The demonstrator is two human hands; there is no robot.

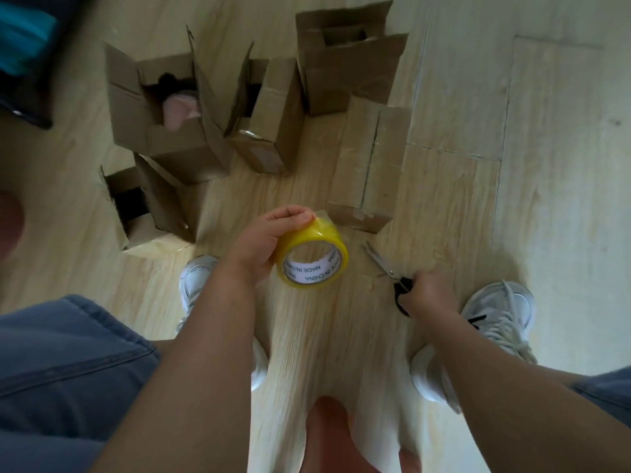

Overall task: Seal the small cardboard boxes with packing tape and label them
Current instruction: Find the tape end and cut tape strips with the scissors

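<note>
While the tape roll [307, 235] is being gripped by the left hand [263, 244], the scissors [382, 264] are being clasped by the right hand [428, 295].

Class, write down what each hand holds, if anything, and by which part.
The left hand grips the tape roll by its outer edge; the right hand grips the scissors by their black handles.

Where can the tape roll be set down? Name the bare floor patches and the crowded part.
Bare floor lies right of the taped box, beyond the right shoe; another patch, between it and the left shoe, under the tape roll. The open boxes crowd the upper left.
</note>
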